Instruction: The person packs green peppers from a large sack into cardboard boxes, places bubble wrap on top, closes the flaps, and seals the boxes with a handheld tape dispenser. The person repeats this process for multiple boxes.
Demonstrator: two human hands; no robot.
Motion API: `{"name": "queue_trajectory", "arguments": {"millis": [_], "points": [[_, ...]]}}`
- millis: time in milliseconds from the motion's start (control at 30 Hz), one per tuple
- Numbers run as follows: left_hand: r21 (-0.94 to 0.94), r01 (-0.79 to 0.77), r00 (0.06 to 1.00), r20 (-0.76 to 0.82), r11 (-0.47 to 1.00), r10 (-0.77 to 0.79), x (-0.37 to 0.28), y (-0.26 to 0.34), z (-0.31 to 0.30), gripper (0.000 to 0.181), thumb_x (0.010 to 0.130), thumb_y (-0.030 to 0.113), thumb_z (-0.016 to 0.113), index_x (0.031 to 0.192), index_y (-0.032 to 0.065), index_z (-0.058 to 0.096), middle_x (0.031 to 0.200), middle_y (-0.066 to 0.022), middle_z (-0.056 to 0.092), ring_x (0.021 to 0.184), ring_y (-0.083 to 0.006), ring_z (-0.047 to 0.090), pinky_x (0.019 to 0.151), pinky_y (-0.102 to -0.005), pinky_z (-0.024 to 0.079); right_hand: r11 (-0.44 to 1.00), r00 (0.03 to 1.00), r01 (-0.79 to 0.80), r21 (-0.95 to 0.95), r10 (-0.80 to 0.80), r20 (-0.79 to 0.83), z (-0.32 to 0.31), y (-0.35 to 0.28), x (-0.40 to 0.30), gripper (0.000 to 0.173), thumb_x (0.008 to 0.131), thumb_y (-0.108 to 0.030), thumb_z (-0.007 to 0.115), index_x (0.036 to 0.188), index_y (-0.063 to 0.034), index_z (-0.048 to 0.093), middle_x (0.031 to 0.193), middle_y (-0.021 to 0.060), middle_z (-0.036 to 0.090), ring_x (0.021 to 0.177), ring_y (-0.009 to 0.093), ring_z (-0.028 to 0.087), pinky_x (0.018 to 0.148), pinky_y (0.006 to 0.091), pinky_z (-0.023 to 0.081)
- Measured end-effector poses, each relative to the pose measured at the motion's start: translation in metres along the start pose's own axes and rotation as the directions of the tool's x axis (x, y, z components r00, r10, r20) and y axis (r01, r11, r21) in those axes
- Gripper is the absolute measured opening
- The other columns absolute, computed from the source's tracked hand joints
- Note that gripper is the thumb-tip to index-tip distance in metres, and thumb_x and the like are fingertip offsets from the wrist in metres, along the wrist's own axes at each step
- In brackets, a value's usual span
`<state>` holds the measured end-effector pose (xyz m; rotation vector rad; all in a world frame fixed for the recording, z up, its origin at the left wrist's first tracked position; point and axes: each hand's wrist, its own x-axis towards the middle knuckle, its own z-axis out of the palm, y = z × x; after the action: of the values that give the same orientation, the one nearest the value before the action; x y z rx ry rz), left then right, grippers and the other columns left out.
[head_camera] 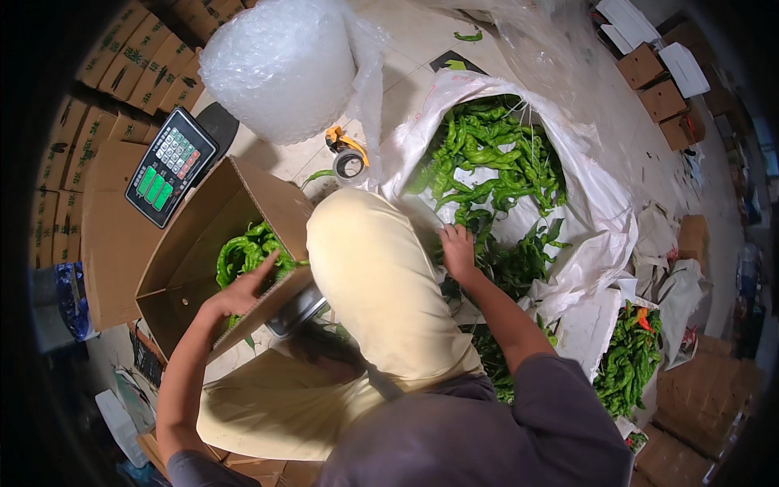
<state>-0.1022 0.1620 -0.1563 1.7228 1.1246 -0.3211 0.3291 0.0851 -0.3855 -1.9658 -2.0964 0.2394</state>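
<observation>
My left hand (pixel 240 293) reaches into an open cardboard box (pixel 201 243), its fingers at the green chili peppers (pixel 243 255) in the box corner; whether it grips any is unclear. The box stands tilted on a weighing scale (pixel 298 313). On the right, my right hand (pixel 457 249) is at the edge of a white woven sack (pixel 599 182), beside a heap of green peppers (pixel 481 137) and dark leaves (pixel 523 262). Its fingers are curled and their tips are partly hidden, so what they hold cannot be told.
A scale display (pixel 172 167) stands behind the box, near a big roll of bubble wrap (pixel 283 70). A tape dispenser (pixel 348 152) lies beyond my knee. A white foam box (pixel 584 341) and more peppers (pixel 630 359) are at right. Stacked cartons (pixel 131 61) line the upper left.
</observation>
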Motion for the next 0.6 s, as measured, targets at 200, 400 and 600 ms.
{"name": "queue_trajectory", "arguments": {"millis": [200,400,600], "points": [[0.135,-0.014,0.991,-0.131,0.991,0.032,-0.004,0.018,-0.037,0.054,0.07,-0.013,0.044,0.123,-0.0005,0.052,0.114,-0.0194,0.059,0.099,-0.029,0.058,0.088,-0.0319,0.044,0.981,0.985,-0.041,0.19,0.072,-0.159,-0.016,0.032,0.009,0.025,0.08,-0.011,0.055,0.105,-0.0048,0.057,0.099,0.0114,0.056,0.099,0.03,0.053,0.096,0.0492,0.036],[0.162,-0.323,0.563,-0.759,0.932,0.327,-0.047,0.16,-0.044,0.033,0.093,0.012,0.048,0.123,-0.0021,0.052,0.114,-0.0127,0.058,0.104,-0.0191,0.055,0.092,-0.0314,0.042,0.048,0.784,0.122,0.991,0.608,-0.126,-0.196,-0.026,0.054,0.028,0.098,-0.021,0.043,0.119,-0.0025,0.044,0.112,0.0109,0.06,0.097,0.023,0.061,0.082,0.0348,0.051],[0.905,0.066,0.448,-0.403,0.419,0.798,-0.037,0.239,-0.002,0.033,0.086,0.018,0.054,0.118,0.0082,0.056,0.111,-0.0136,0.061,0.099,-0.0309,0.059,0.098,-0.053,0.034,-0.155,0.924,0.38,0.912,0.027,-0.381,-0.268,-0.193,0.055,0.038,0.092,-0.024,0.053,0.12,0.0004,0.048,0.111,0.0125,0.055,0.105,0.021,0.055,0.088,0.0357,0.044]]}}
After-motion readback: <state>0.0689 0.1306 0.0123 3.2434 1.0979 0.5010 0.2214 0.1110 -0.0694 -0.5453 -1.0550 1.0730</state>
